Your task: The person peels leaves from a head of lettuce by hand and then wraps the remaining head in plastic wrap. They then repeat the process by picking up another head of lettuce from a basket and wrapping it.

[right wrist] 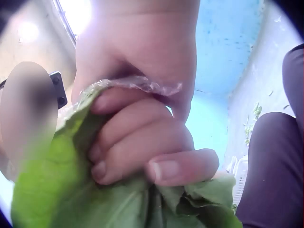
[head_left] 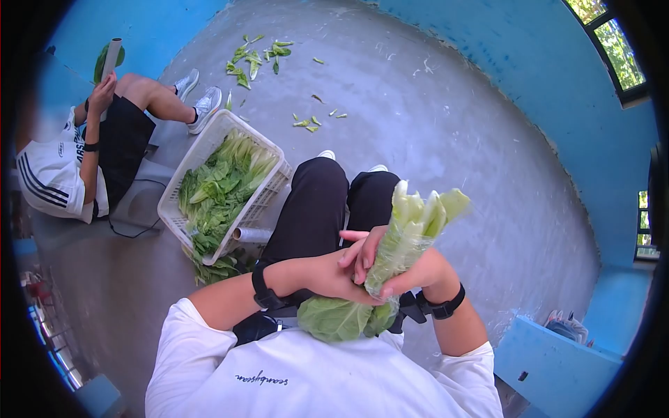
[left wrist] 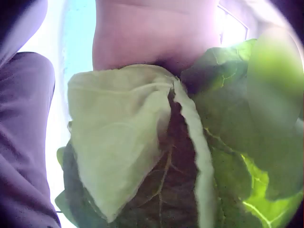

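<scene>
A bunch of leafy greens [head_left: 418, 216] with pale stems is upright in front of the chest, leaf end low against the white shirt. Clear plastic film [right wrist: 142, 84] wraps its middle. My right hand [head_left: 418, 272] grips the wrapped part, thumb across the near side. Coming in from the left, my left hand [head_left: 327, 275] holds the bunch at the same height, and fingers of the two hands overlap there. Broad leaves [left wrist: 118, 137] hang just below the left palm in the left wrist view. Curled fingers [right wrist: 142, 128] press into the leaves in the right wrist view.
A white plastic crate [head_left: 188, 167] full of greens stands left of the knees. Beside it lies a film roll [head_left: 252, 235]. Another person [head_left: 77, 157] sits at the left with a roll and a leaf. Loose leaf scraps [head_left: 254, 59] lie on the floor ahead.
</scene>
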`<move>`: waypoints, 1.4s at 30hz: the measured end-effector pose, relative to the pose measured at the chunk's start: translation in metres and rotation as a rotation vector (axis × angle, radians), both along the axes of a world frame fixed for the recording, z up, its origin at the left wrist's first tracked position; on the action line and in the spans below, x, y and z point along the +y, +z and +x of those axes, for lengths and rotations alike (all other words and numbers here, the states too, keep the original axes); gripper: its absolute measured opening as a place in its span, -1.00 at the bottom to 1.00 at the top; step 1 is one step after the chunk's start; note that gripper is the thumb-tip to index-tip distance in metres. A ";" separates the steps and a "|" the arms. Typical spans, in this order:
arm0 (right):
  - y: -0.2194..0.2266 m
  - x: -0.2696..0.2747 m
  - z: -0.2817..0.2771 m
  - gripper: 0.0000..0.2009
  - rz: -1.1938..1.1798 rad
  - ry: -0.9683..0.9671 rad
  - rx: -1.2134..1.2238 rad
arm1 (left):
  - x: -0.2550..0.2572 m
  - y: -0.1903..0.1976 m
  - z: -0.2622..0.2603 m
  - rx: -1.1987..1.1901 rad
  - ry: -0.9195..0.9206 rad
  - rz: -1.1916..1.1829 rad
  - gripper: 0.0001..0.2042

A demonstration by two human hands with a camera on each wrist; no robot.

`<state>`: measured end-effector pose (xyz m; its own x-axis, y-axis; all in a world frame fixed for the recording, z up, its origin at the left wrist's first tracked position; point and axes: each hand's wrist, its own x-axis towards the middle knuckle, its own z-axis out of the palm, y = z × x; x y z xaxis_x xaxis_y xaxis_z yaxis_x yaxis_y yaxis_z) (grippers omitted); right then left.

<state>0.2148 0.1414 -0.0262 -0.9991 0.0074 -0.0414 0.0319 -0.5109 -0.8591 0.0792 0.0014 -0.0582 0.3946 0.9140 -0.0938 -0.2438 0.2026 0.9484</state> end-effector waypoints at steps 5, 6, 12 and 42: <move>0.000 -0.001 0.000 -0.74 0.021 -0.166 -0.058 | 0.000 0.002 0.002 -0.181 0.202 -0.139 -0.49; 0.000 0.001 0.001 -0.76 0.034 -0.217 -0.069 | 0.002 0.005 -0.003 -0.108 0.177 -0.167 -0.49; 0.005 -0.001 0.004 -0.80 0.074 -0.533 -0.166 | 0.010 -0.001 -0.025 -0.145 0.301 -0.106 -0.33; 0.006 -0.038 -0.028 -0.50 0.482 -0.591 -0.344 | 0.012 0.011 -0.017 0.025 0.569 0.038 -0.10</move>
<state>0.1867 0.1034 -0.0202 -0.7573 0.6213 -0.2010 0.1741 -0.1045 -0.9792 0.0623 0.0136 -0.0470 -0.1630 0.9848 -0.0599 -0.2822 0.0116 0.9593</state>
